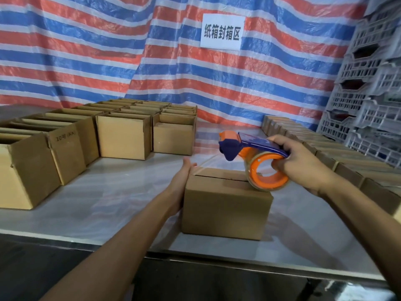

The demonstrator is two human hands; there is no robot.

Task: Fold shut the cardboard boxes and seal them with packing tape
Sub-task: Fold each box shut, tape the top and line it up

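Shows a closed cardboard box (225, 211) near the front edge of a pale surface (121, 192), top flaps folded down with a dark seam between them; sets the left grip (182, 183) flat against the box's left side, fingers straight, clasping nothing; sets the right grip (303, 164) above the box's right end, clenched round a blue and orange tape dispenser (249, 146); puts the dispenser's clear tape roll (269, 172) at the box's top right edge, contact hard to tell, blue nose pointing left above the box; groups open-topped boxes (123, 137) left of and behind the box, well apart from it; lines a row of further boxes (325, 153) right of the box, running back; hangs a red, blue and white striped tarp (86, 51) behind the box, with a white sign (222, 31) of Chinese characters; stacks grey plastic crates (368, 83) far right of the box.
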